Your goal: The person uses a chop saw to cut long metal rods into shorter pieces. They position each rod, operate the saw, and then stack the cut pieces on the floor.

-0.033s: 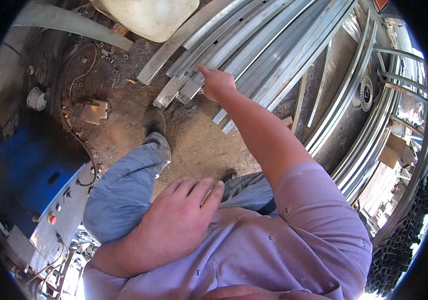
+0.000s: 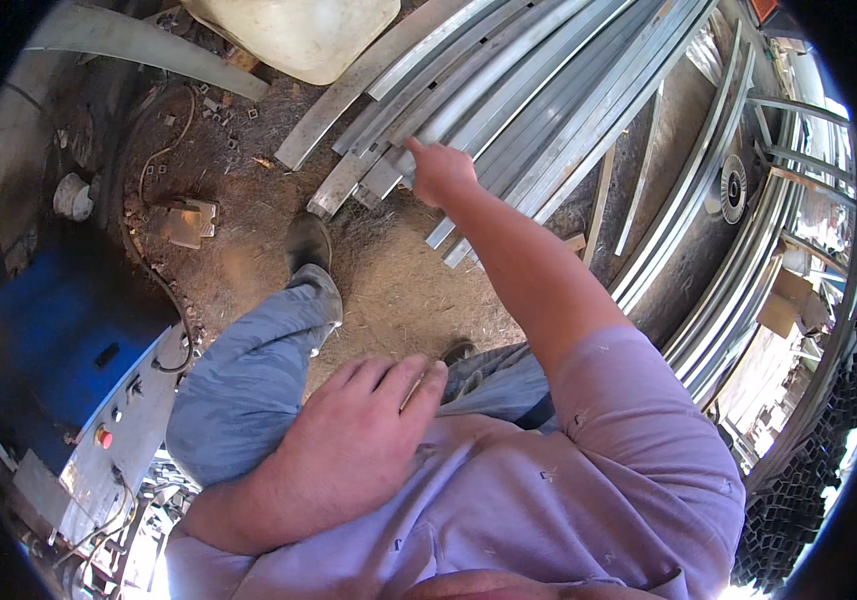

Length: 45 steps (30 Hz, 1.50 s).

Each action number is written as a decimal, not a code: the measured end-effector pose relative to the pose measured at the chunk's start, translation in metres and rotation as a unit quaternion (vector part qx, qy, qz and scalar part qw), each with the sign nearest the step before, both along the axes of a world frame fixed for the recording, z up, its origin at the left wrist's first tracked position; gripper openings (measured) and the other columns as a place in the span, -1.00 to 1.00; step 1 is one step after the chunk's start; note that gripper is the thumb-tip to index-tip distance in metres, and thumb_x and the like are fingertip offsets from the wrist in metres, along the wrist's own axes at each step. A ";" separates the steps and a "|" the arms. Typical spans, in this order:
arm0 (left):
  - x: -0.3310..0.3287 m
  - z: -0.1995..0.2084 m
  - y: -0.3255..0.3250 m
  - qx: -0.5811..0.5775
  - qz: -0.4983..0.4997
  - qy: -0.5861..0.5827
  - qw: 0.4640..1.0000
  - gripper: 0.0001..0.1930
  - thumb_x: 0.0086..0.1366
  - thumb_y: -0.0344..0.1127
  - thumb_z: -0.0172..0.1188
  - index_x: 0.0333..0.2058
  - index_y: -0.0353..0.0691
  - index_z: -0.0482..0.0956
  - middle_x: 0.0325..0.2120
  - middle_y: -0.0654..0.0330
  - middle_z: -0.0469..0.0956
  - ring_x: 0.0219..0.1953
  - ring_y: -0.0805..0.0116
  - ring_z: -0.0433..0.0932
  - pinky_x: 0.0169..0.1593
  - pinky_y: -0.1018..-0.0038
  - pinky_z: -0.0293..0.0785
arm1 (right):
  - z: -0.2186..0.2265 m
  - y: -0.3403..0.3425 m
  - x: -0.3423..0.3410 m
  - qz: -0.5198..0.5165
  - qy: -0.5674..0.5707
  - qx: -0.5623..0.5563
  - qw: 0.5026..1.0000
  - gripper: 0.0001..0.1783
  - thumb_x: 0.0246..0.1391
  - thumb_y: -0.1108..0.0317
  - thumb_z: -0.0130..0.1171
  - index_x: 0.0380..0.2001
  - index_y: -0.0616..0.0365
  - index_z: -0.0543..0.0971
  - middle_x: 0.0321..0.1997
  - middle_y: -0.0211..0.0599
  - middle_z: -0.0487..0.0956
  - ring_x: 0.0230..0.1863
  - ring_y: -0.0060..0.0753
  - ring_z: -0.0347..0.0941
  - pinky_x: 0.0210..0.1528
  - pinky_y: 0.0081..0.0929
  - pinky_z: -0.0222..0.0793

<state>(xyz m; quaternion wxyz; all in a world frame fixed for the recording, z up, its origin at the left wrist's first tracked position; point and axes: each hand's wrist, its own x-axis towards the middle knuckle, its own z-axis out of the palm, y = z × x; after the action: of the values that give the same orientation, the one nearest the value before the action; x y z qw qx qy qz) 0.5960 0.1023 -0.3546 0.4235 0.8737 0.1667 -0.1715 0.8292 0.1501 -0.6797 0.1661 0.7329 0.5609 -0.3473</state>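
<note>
My right hand [image 2: 443,174] reaches forward to the near ends of a bundle of long grey metal tubes [image 2: 548,115]. Its fingers close around the end of one shiny tube [image 2: 438,128], though most of the grip is hidden behind the hand. Two neighbouring tube ends [image 2: 326,200] stick out to the left of it. Against my belly rests my left hand [image 2: 363,425], back upward and fingers curled. A thin tan edge [image 2: 411,396] shows between its thumb and forefinger; what it belongs to cannot be made out.
A blue-topped machine [image 2: 58,330] with a red button stands at the left, its cable on the dirt floor. A torn small box [image 2: 190,222] lies near my boot [image 2: 308,245]. More long profiles [image 2: 693,200] and a metal rack [image 2: 813,150] line the right. A whitish container [image 2: 298,30] is ahead.
My right hand has shifted slightly to the right and toward me, and the shiny tube's end has moved along with it. The left hand stays in place.
</note>
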 end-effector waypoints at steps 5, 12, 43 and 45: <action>-0.007 0.000 0.002 0.007 0.006 0.000 1.000 -0.25 0.09 -0.18 0.39 0.24 -0.37 0.41 0.12 -0.07 0.48 0.17 -0.02 0.48 0.26 0.15 0.40 | 0.011 -0.035 0.013 0.003 0.014 -0.022 1.000 -0.05 0.17 0.26 0.24 0.56 -0.39 0.04 -0.01 -0.07 0.69 0.00 0.04 0.66 -0.04 -0.07 0.62; -0.006 0.001 0.002 0.003 0.001 -0.005 1.000 -0.27 0.07 -0.22 0.36 0.23 -0.38 0.42 0.12 -0.09 0.49 0.16 -0.03 0.49 0.25 0.15 0.41 | 0.014 0.008 0.002 -0.022 0.020 0.006 1.000 0.07 0.11 0.31 0.21 0.58 -0.53 -0.08 -0.04 -0.02 0.69 -0.04 0.07 0.68 -0.04 -0.08 0.61; -0.002 -0.001 0.011 0.012 0.021 0.010 1.000 -0.25 0.13 -0.10 0.40 0.25 -0.35 0.43 0.14 -0.06 0.51 0.17 -0.04 0.50 0.28 0.14 0.39 | -0.007 0.055 -0.013 0.041 0.024 -0.016 0.999 -0.09 0.11 0.35 0.22 0.54 -0.29 0.17 0.07 -0.17 0.68 0.09 -0.08 0.65 -0.02 -0.12 0.61; 0.001 0.004 0.014 0.016 0.021 0.005 1.000 -0.25 0.12 -0.09 0.41 0.24 -0.35 0.43 0.14 -0.06 0.51 0.18 -0.04 0.49 0.28 0.14 0.39 | -0.005 0.039 -0.005 0.026 0.034 -0.012 0.999 -0.08 0.11 0.35 0.21 0.54 -0.31 0.16 0.04 -0.17 0.69 0.08 -0.08 0.65 -0.03 -0.13 0.61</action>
<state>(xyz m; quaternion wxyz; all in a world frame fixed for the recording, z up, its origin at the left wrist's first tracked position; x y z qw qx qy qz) 0.5968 0.1160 -0.3510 0.4121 0.8758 0.1900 -0.1643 0.8244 0.1892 -0.6848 0.1647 0.7041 0.5808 -0.3740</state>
